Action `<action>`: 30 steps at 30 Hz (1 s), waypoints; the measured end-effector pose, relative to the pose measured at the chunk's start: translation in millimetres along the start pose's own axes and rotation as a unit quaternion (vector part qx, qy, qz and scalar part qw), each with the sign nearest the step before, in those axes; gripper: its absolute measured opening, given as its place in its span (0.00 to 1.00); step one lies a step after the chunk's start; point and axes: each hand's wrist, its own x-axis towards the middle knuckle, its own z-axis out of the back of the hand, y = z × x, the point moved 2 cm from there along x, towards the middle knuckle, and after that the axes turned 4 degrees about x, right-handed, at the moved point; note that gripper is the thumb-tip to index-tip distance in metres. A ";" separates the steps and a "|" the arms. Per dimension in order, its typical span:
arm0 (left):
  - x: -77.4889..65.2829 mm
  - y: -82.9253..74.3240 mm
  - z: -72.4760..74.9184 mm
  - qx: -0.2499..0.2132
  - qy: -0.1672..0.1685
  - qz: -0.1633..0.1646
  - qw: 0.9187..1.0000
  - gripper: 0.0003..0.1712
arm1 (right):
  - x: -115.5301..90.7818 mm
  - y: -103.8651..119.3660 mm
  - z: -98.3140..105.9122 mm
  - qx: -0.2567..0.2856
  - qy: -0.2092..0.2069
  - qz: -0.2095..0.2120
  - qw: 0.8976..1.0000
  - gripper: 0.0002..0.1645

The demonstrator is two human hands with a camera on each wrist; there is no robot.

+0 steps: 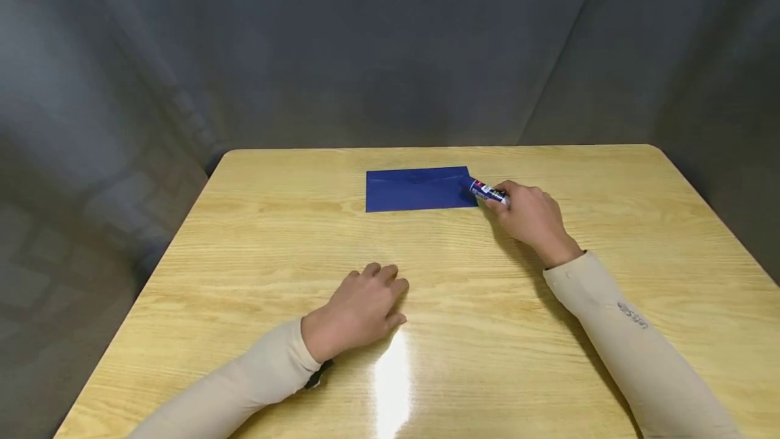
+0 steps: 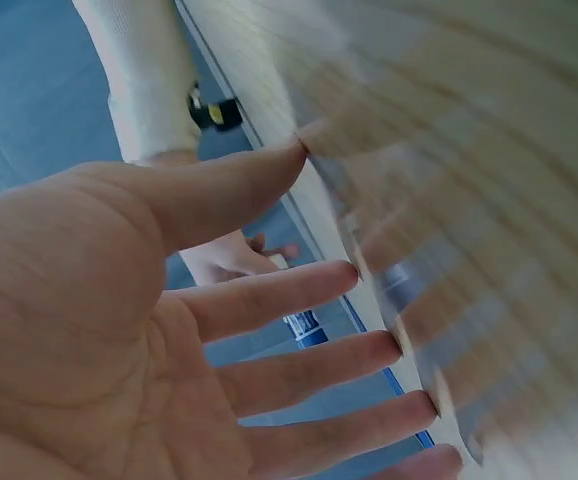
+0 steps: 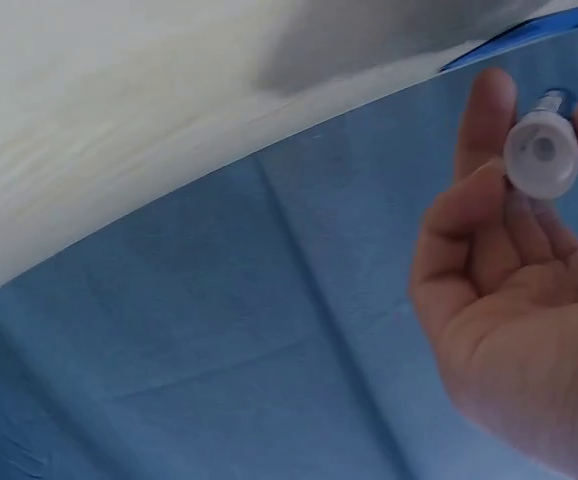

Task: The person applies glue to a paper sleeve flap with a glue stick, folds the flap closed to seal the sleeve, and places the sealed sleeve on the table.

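Note:
My right hand (image 1: 531,217) pinches a glue stick (image 1: 489,192) by its white end, between thumb and fingers. The tube is dark blue with a printed label and leans over the right end of a blue envelope (image 1: 417,196). That envelope lies flat near the far edge of the table, its pointed flap facing up. In the right wrist view the round white base (image 3: 541,160) of the stick faces the camera. My left hand (image 1: 363,307) holds nothing; its fingers are spread and the fingertips rest on the tabletop, nearer to me than the envelope.
The pale wooden table (image 1: 256,249) has a glossy top with a bright reflection near its front. Behind it and at both sides hangs a grey curtain (image 1: 390,46). A small dark strap (image 1: 318,374) shows under the left sleeve.

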 end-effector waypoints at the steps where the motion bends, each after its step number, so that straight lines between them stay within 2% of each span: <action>1: -0.3 -1.0 -0.4 0.004 -0.001 -0.001 1.000 0.28 | 4.2 -2.8 1.8 -0.003 0.000 -0.017 1.000 0.25; 5: -2.1 -4.3 -2.3 0.019 -0.008 -0.007 1.000 0.28 | 17.8 -13.1 6.0 -0.016 0.005 -0.077 0.997 0.27; 8: -3.1 -4.3 -3.3 0.027 -0.015 -0.011 0.999 0.29 | 26.0 -18.7 5.9 -0.031 0.008 -0.096 0.995 0.27; 15: -2.8 -1.2 -1.4 0.041 -0.047 -0.025 0.998 0.27 | 35.2 -20.4 1.8 -0.051 0.044 -0.114 0.991 0.27; 18: -2.9 0.1 -1.5 0.042 -0.050 -0.027 0.998 0.27 | 37.5 -20.1 -3.3 -0.060 0.049 -0.113 0.991 0.26; 23: -6.0 1.0 -5.4 0.069 -0.063 -0.024 0.995 0.25 | 36.2 -17.4 -10.0 -0.067 0.052 -0.121 0.989 0.35; 27: -9.6 2.3 -9.1 0.116 -0.105 -0.023 0.987 0.21 | 25.2 -11.4 -7.6 -0.063 0.048 -0.115 0.990 0.46; 30: -9.8 6.7 -9.5 0.175 -0.153 -0.018 0.973 0.22 | 7.3 -5.6 -0.4 -0.043 0.026 -0.087 0.995 0.51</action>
